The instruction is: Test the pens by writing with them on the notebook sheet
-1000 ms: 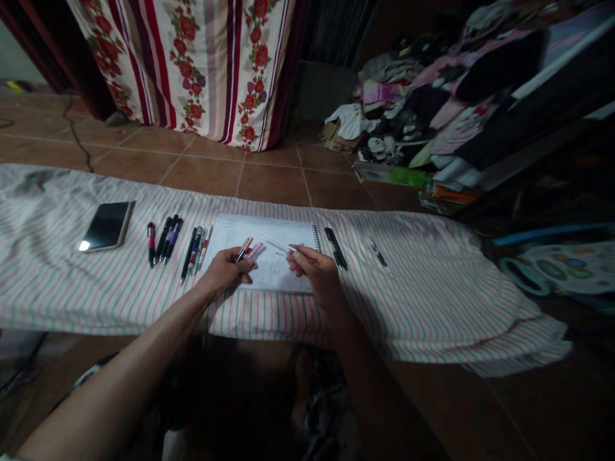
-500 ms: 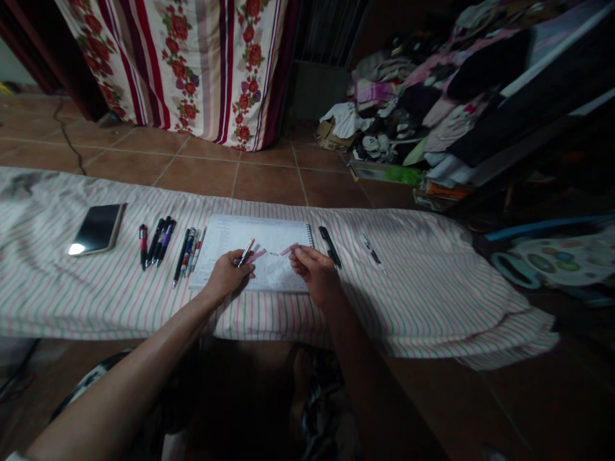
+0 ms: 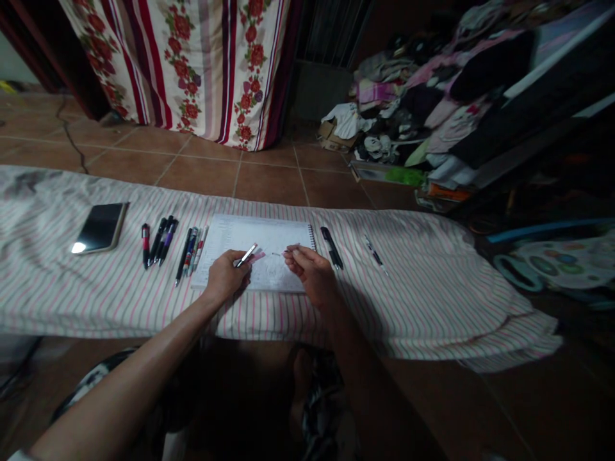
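Our left hand point(image 3: 225, 275) grips a pen point(image 3: 247, 255), its long axis slanting rightward toward the counter's point(image 3: 432, 282) far edge; our right hand point(image 3: 311, 267) pinches a small piece, hardly discernible.

pale sleeve edge point(image 3: 27, 456) | bare forearms point(image 3: 144, 365) | bare hands point(image 3: 225, 276) | black-and-white patterned legwear point(image 3: 325, 413)

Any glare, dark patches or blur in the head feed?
In the head view, glare whitens the near left corner of the dark-screened device, the notebook is fairly bright, and the space below the striped cloth is nearly black; also in the head view, the right edge is dim and soft, and what the right hand pinches is too blurred to tell.
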`<action>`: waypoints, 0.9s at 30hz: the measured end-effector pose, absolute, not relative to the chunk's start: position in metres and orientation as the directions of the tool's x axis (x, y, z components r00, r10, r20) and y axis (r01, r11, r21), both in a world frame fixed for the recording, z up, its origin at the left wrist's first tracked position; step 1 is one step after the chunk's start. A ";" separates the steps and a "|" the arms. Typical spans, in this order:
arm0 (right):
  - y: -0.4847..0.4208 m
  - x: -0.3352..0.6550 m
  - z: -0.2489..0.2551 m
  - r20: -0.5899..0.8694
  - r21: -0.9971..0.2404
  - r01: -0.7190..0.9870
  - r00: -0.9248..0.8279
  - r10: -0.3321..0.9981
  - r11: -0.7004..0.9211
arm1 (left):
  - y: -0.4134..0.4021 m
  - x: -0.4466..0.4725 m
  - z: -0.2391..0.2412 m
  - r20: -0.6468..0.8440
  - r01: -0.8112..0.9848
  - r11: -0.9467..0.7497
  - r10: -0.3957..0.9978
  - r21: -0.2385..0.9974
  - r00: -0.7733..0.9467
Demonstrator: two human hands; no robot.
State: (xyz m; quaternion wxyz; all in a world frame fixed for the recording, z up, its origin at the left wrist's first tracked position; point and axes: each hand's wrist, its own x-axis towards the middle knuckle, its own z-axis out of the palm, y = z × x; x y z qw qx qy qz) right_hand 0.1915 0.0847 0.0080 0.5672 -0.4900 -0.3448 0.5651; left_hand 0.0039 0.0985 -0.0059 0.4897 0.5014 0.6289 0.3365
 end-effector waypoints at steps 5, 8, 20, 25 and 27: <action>0.084 0.192 0.008 -0.170 -0.938 -0.323 0.117 0.978 -0.125 | 0.097 0.007 0.006 -0.086 0.626 0.119 0.993 0.770 -0.083; 0.084 0.193 0.009 -0.171 -0.941 -0.314 0.113 0.979 -0.128 | 0.097 0.007 0.006 -0.101 0.625 0.141 0.990 0.767 -0.100; 0.081 0.194 0.011 -0.172 -0.934 -0.335 0.110 0.979 -0.126 | 0.096 0.009 -0.004 0.045 0.558 -0.031 0.999 0.829 -0.012; 0.081 0.193 0.012 -0.156 -0.936 -0.334 0.113 0.981 -0.110 | 0.094 0.009 -0.002 0.018 0.496 0.034 0.995 0.867 -0.100; 0.081 0.192 0.012 -0.155 -0.937 -0.330 0.103 0.983 -0.113 | 0.093 0.008 0.001 -0.058 0.432 0.096 0.993 0.897 -0.100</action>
